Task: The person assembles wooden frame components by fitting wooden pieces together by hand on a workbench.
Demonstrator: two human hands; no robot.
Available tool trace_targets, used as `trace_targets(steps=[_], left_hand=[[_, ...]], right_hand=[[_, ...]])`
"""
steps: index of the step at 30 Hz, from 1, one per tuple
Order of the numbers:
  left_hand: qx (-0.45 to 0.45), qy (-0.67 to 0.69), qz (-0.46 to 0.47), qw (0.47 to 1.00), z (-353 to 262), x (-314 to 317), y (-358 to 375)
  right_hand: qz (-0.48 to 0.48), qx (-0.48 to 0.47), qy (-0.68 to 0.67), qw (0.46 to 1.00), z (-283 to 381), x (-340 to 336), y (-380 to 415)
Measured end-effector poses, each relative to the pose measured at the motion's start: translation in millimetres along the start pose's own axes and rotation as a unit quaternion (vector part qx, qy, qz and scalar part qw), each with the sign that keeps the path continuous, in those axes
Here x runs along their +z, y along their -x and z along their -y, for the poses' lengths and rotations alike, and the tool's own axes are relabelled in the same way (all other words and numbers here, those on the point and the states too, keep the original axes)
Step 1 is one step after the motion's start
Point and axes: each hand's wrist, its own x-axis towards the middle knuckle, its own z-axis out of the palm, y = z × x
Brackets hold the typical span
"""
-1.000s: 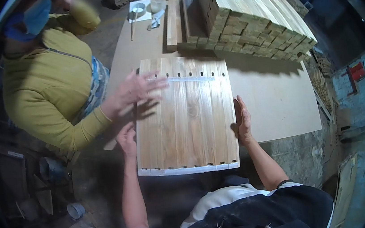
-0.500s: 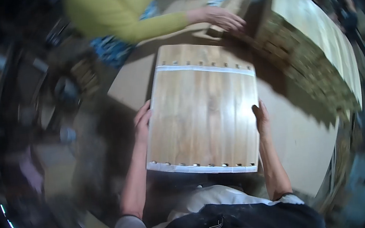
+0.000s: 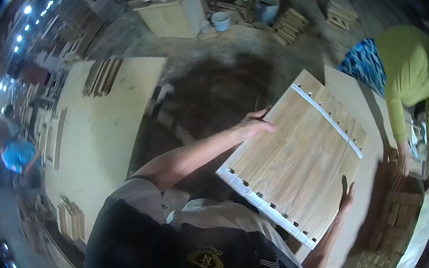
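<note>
A wooden panel (image 3: 296, 151) of side-by-side boards is held tilted before me. A white strip crosses it near each end, with a row of small dark pieces along each strip; I cannot make out what they are. My left hand (image 3: 256, 126) grips its upper-left edge, fingers closed at the side. My right hand (image 3: 345, 201) holds the opposite edge, with the thumb on the face and the other fingers mostly hidden.
A co-worker in a yellow-green top (image 3: 408, 67) leans over a stack of wood pieces (image 3: 393, 219) at the right. A pale table (image 3: 102, 125) with several slats (image 3: 103, 78) stands left. Buckets (image 3: 266, 9) and a wooden cabinet (image 3: 172, 14) are at the back.
My view has swung left, bringing the pale table into sight. The panel has turned from nearly upright to slanted, still between both hands. The co-worker's arms now reach down to the wood stack.
</note>
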Motion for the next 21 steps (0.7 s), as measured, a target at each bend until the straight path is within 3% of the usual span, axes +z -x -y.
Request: trace_targets(steps=[3,6,8,9,10,12,14,17,18,21], left_hand=[[0.009,-0.001,-0.079,0.997,-16.7,-53.3,40.7],[0.085,0.049,-0.171,0.98,-34.5,-114.9,143.7],[0.052,0.064,-0.221,0.972,-72.8,-130.5,213.5],[0.056,0.023,-0.237,0.97,-40.1,-173.7,250.0],[0.051,0.193,-0.236,0.951,-59.5,-169.7,288.0],[0.039,0.188,-0.291,0.937,-59.9,-197.4,366.4],[0.096,0.211,-0.3,0.925,-46.1,-225.6,425.9],[0.078,0.18,-0.359,0.912,-21.3,-274.8,497.3],[0.037,0.2,-0.382,0.901,-8.7,-296.7,521.9],[-0.067,0.254,-0.434,0.861,44.0,-368.5,579.2]], right_hand=[[0.045,0.062,0.034,0.996,10.1,90.9,-0.3],[0.172,0.101,0.03,0.979,-19.5,198.8,1.6],[0.225,0.119,0.039,0.966,-27.7,260.5,13.0],[0.245,0.13,0.046,0.96,-43.9,293.8,21.5],[0.267,0.169,0.043,0.948,-57.9,325.7,35.1],[0.292,0.251,0.041,0.922,-94.5,383.9,64.0],[0.305,0.333,0.044,0.891,-138.3,432.8,84.3],[0.363,0.317,0.114,0.869,-207.9,497.2,98.9],[0.33,0.335,0.131,0.873,-239.1,515.4,103.6],[0.321,0.24,0.222,0.889,-321.4,563.4,126.1]])
